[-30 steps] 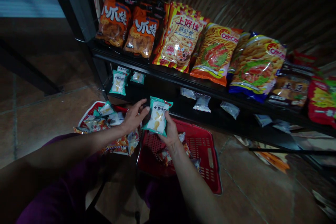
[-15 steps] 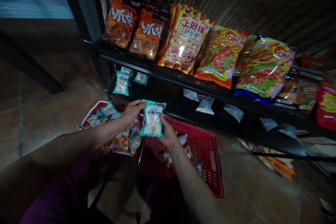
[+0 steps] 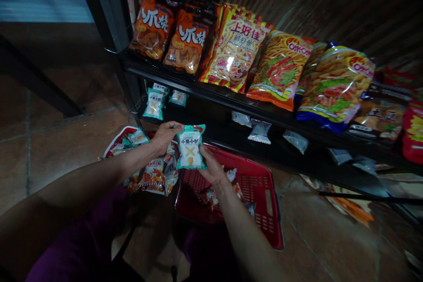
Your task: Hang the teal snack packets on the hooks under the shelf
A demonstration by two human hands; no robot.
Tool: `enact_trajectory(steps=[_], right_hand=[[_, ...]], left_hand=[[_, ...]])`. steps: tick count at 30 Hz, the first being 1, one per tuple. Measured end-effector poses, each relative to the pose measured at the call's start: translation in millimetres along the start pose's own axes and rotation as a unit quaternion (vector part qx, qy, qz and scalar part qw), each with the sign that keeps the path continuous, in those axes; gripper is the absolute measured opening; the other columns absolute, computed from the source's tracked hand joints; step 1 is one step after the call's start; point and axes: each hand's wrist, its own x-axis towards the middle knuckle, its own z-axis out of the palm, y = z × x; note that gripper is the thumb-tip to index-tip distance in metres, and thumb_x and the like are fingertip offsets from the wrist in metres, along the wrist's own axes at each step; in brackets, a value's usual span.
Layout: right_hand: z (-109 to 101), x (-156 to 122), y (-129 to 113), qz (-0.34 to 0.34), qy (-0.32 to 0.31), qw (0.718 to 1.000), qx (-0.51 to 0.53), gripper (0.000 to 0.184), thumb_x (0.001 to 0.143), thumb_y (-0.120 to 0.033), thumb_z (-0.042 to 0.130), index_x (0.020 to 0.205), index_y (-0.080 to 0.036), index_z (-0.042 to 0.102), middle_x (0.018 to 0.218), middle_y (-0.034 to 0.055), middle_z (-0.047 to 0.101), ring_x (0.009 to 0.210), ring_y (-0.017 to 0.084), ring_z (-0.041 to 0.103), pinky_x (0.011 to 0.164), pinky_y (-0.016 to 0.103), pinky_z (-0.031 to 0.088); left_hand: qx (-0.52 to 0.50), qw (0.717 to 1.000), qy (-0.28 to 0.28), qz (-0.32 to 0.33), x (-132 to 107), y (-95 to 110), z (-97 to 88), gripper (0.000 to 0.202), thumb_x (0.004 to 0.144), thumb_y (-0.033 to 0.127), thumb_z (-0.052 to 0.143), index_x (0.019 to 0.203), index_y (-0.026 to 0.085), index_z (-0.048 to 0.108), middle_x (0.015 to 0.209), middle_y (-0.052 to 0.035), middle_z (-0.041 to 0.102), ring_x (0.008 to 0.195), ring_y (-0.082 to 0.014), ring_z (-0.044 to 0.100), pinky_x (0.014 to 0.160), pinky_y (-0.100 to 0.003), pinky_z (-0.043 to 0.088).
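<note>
Both my hands hold a small teal and white snack packet (image 3: 190, 147) upright in front of a dark shelf. My left hand (image 3: 165, 135) pinches its top left corner. My right hand (image 3: 211, 168) grips its lower right edge from behind. Directly below the packet sits a red plastic basket (image 3: 261, 202) on the floor with a few snack packets inside. To the left of the basket lies a pile of loose snack packets (image 3: 147, 172). Two matching teal packets (image 3: 155, 102) stand at the left end of the lower shelf.
The upper shelf (image 3: 211, 90) carries a row of large snack bags in orange, yellow and green. Small clear packets (image 3: 259, 131) lie along the lower shelf. A black upright post (image 3: 109, 9) bounds the shelf on the left. Brown tiled floor stretches left and right.
The teal packet has been turned from tilted to upright and shifted slightly left and up. My left hand went from touching its side to pinching its top corner.
</note>
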Motion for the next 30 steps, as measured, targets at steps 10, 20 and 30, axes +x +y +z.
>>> enact_trajectory(steps=[10,20,30], right_hand=[[7,-3,3,0.021,0.017,1.000,-0.008,0.043,0.064,-0.022,0.077,0.103,-0.023,0.060,0.097,0.0005,0.071,0.083,0.018,0.068,0.073,0.039,0.058],[6,-8,-4,0.014,0.024,0.997,-0.068,0.042,0.063,-0.025,0.077,0.103,-0.024,0.062,0.095,0.0002,0.071,0.078,0.017,0.068,0.065,0.029,0.058],[4,-9,0,0.066,-0.010,0.987,-0.148,0.042,0.061,-0.028,0.078,0.100,-0.021,0.064,0.089,-0.0001,0.071,0.071,0.013,0.066,0.062,0.024,0.055]], left_hand=[[0.013,0.997,0.040,0.067,8,-5,-3.5,0.024,0.060,0.034,0.073,0.064,0.016,0.059,0.058,0.0027,0.056,0.053,-0.0095,0.048,0.052,-0.021,0.038],[0.101,0.987,-0.119,0.049,13,15,-11.1,0.008,0.062,0.023,0.070,0.067,0.017,0.070,0.068,-0.0037,0.065,0.060,-0.0119,0.055,0.057,-0.021,0.042],[0.172,0.971,-0.165,0.027,22,9,-19.8,0.014,0.063,0.027,0.070,0.070,0.016,0.070,0.066,-0.0050,0.066,0.055,-0.0119,0.054,0.053,-0.022,0.039]])
